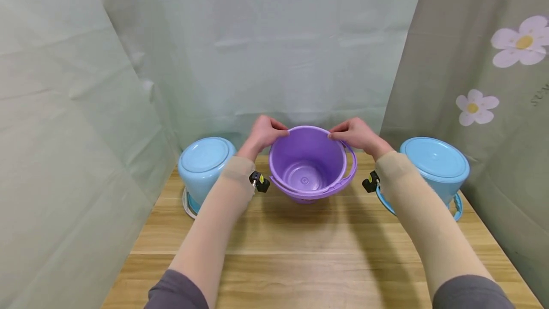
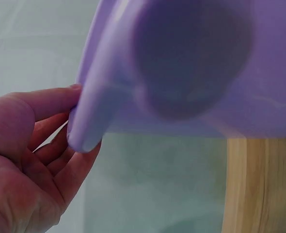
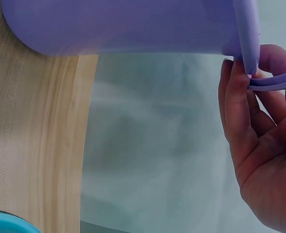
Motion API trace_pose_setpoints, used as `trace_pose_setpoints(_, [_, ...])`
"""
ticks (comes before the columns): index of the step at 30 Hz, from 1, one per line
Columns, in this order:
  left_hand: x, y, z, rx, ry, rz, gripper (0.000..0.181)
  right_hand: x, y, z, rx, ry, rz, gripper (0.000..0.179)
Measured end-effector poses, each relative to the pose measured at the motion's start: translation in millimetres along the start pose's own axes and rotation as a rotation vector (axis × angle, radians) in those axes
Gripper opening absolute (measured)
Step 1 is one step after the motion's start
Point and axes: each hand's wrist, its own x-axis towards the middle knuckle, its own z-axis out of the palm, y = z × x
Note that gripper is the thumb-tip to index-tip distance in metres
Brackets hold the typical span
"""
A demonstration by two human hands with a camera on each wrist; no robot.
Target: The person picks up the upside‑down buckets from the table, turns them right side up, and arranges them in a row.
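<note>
A purple bucket (image 1: 308,144), mouth facing up and toward me, is between my two hands over the back of the table. My left hand (image 1: 265,132) pinches the rim at its far left, with the thumb inside and fingers outside. On the far right of the rim, my right hand (image 1: 358,133) pinches it close to where the handle (image 1: 354,163) joins. That handle hangs down around the right and front of the bucket. In the left wrist view, the left thumb and fingers meet at the rim edge; the right wrist view shows the handle passing by the right fingers.
A light blue bucket (image 1: 205,156) stands upside down at the back left of the wooden table (image 1: 296,261). Another blue bucket (image 1: 435,159) is upside down at the right, its handle (image 1: 459,206) on the table. Pale cloth (image 1: 274,51) hangs behind and on both sides.
</note>
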Motion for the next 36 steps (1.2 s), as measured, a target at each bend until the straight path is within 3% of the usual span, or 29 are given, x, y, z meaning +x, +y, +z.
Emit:
trace_pose_setpoints(5, [2.7, -1.1, 2.7, 0.005, 0.033, -0.025, 0.023, 6.9, 3.9, 2.1, 0.021, 0.003, 0.019, 0.04])
trace_pose_setpoints(21, [0.2, -22.1, 11.1, 0.0, 0.022, -0.065, 0.024, 17.0, 21.8, 20.7, 0.16, -0.024, 0.026, 0.044])
trace_pose_setpoints(36, [0.2, -23.3, 15.4, -0.05, 0.039, -0.073, 0.023, 14.5, 23.5, 20.8, 0.154, 0.006, 0.029, 0.048])
